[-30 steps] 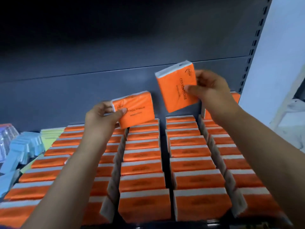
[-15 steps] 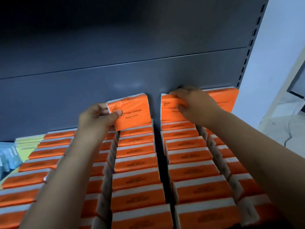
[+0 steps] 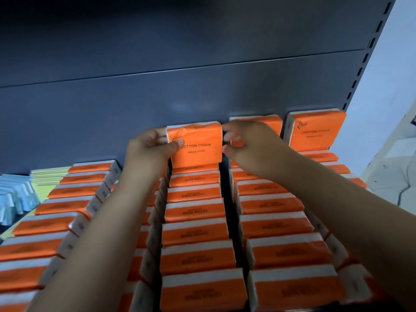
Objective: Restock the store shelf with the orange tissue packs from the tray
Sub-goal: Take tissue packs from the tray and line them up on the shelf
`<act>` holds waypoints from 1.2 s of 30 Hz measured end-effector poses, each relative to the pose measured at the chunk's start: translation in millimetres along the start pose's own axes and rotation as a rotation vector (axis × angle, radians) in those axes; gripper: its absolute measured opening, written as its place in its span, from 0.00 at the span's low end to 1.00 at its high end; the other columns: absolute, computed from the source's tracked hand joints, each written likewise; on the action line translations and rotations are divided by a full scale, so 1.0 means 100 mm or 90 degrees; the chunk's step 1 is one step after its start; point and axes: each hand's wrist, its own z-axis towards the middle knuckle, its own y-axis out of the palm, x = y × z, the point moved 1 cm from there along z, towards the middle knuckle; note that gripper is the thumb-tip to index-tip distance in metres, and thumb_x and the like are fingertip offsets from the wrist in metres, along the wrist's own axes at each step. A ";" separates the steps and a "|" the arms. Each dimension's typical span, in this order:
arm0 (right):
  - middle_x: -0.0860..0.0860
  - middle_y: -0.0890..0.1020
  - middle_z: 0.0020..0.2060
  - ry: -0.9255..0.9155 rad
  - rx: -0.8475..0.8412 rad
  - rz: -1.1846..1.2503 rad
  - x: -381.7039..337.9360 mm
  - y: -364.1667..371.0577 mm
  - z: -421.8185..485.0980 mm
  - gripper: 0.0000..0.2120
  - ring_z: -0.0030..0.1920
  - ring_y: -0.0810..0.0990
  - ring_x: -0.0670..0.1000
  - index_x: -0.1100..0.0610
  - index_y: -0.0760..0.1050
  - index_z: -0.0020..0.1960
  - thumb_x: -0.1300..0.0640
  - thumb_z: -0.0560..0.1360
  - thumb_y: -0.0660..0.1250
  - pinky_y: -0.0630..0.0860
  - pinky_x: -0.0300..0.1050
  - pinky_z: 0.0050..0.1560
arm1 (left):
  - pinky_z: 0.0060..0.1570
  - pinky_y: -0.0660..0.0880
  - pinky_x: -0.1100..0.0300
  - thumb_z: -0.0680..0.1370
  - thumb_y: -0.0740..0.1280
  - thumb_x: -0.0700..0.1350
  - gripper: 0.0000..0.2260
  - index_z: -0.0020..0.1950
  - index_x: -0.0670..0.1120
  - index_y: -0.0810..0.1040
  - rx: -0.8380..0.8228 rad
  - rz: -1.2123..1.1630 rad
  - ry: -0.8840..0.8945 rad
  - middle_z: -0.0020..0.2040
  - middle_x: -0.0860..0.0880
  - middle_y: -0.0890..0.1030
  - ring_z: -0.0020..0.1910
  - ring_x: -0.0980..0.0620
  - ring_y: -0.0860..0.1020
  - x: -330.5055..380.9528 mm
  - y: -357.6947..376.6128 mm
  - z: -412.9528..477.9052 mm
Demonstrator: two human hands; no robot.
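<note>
Left hand (image 3: pixel 153 149) pinches an upright orange tissue pack (image 3: pixel 195 145) at the far end of the middle row on the shelf (image 3: pixel 225 91). Right hand (image 3: pixel 249 145), grip loosely curled, touches the neighbouring upright pack (image 3: pixel 270 123); whether it clasps it is unclear. Rows of orange packs (image 3: pixel 195 233) fill the near shelf.

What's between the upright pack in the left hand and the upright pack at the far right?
In the head view, the right hand and a third upright pack behind it sit between the held pack in the left hand and the far-right pack.
</note>
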 end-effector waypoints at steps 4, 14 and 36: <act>0.47 0.85 0.49 0.091 -0.076 0.186 -0.08 0.06 0.02 0.11 0.47 0.82 0.51 0.52 0.79 0.57 0.60 0.76 0.65 0.80 0.53 0.51 | 0.38 0.79 0.70 0.77 0.74 0.36 0.10 0.57 0.44 0.84 0.031 -0.006 0.002 0.46 0.50 0.87 0.38 0.60 0.84 0.00 0.00 0.02; 0.60 0.82 0.56 0.200 -0.086 0.361 -0.16 0.09 -0.01 0.20 0.57 0.81 0.61 0.60 0.79 0.58 0.49 0.72 0.70 0.73 0.64 0.65 | 0.37 0.79 0.69 0.84 0.63 0.54 0.14 0.57 0.45 0.79 -0.073 -0.108 -0.082 0.46 0.50 0.85 0.40 0.59 0.84 0.09 0.06 -0.04; 0.56 0.83 0.52 0.190 -0.047 0.138 -0.45 0.12 -0.14 0.16 0.50 0.81 0.55 0.58 0.76 0.59 0.47 0.80 0.64 0.78 0.48 0.52 | 0.40 0.68 0.79 0.83 0.63 0.58 0.11 0.62 0.55 0.75 -0.033 0.163 0.055 0.48 0.67 0.76 0.43 0.76 0.73 0.16 -0.04 -0.22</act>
